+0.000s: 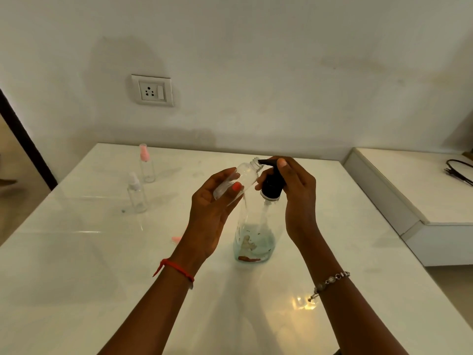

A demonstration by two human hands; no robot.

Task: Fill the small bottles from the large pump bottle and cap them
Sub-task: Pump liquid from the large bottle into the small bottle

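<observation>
A small clear bottle (236, 180), uncapped, is gripped in the left hand (212, 216) and tilted so its open neck meets the black pump head (271, 181) nozzle. The pump head is wrapped by the right hand (297, 198), w/ a fingertip laid on top of it. The large pump bottle (254, 234) is stood on the white table (76, 265) btwn the hands, approx. a third full of bluish liquid. Two capped small bottles are seen at far left: a pink-capped bottle (146, 163) and, nearer, a white-capped bottle (137, 193). A pink cap (177, 239) is lain on the table just beside the left wrist.
</observation>
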